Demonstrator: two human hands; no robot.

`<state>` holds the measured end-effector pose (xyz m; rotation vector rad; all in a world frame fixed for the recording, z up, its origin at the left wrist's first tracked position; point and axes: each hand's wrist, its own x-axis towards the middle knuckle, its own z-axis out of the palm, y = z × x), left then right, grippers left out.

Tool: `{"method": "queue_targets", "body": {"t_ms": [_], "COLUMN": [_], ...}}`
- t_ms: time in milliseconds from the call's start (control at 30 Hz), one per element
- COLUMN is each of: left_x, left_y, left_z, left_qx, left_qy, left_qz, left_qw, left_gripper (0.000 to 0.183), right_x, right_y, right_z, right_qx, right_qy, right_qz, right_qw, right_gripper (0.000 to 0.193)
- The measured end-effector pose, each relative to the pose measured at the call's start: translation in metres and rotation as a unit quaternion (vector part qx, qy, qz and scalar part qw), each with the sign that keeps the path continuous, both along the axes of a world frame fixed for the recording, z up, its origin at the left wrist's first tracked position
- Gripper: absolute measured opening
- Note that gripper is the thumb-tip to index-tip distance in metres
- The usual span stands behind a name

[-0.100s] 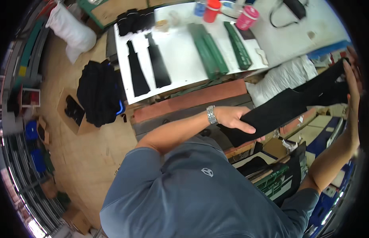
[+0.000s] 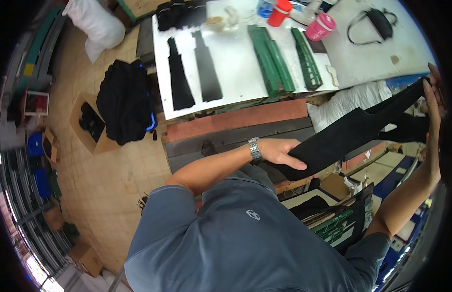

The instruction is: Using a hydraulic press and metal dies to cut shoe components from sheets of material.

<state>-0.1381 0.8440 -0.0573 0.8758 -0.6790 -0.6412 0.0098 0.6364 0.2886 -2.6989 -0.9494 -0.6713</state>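
Almost nothing moved since before: left hand [image 2: 279, 152] and right hand [image 2: 433, 97] both keep grasping the long black piece [image 2: 350, 134]. Two black pieces [image 2: 193, 73] already lie on the desk [image 2: 235, 58]; this one is not yet laid there.

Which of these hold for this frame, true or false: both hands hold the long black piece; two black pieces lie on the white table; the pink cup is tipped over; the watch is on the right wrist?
1. Both hands hold the long black piece: true; left hand, right hand.
2. Two black pieces lie flat on the white table: true.
3. The pink cup is tipped over: false, it stands upright.
4. The wristwatch is on the right wrist: false, it is on the left.
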Motion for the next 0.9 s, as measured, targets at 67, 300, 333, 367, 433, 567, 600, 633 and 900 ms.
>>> {"method": "queue_targets", "body": {"t_ms": [67, 300, 333, 367, 433, 567, 600, 633, 900], "left_x": [-0.026, -0.12, -0.13, -0.139, -0.151, -0.16, -0.159, -0.155, -0.119], "left_y": [0.033, 0.136, 0.148, 0.156, 0.169, 0.188, 0.193, 0.196, 0.232], "left_z": [-0.029, -0.076, -0.076, -0.081, -0.09, -0.121, -0.13, -0.141, -0.228], "left_qx": [-0.013, -0.038, -0.037, -0.077, -0.142, -0.211, -0.19, -0.2, -0.162], "left_qy": [0.024, 0.226, 0.271, 0.314, 0.352, 0.433, 0.461, 0.467, 0.499], "left_qz": [0.023, 0.219, 0.283, 0.302, 0.326, 0.421, 0.458, 0.491, 0.639], "left_qw": [0.999, 0.948, 0.919, 0.897, 0.866, 0.769, 0.736, 0.708, 0.563], "left_gripper": [0.04, 0.079, 0.084, 0.092, 0.092, 0.063, 0.051, 0.035, 0.031], "right_x": [0.008, 0.043, 0.05, 0.053, 0.06, 0.094, 0.102, 0.107, 0.224], "right_y": [0.035, 0.183, 0.201, 0.218, 0.254, 0.332, 0.352, 0.376, 0.566], "right_z": [-0.006, -0.074, -0.084, -0.092, -0.109, -0.17, -0.186, -0.202, -0.433], "right_qx": [-0.03, 0.13, 0.147, 0.157, 0.175, 0.169, 0.152, 0.146, 0.1], "right_qy": [0.01, 0.203, 0.22, 0.234, 0.259, 0.294, 0.308, 0.311, 0.351], "right_qz": [-0.047, 0.147, 0.165, 0.175, 0.207, 0.26, 0.271, 0.289, 0.335], "right_qw": [0.998, 0.959, 0.95, 0.943, 0.927, 0.904, 0.899, 0.894, 0.869], "right_gripper": [0.045, 0.034, 0.034, 0.034, 0.033, 0.031, 0.029, 0.028, 0.026]}}
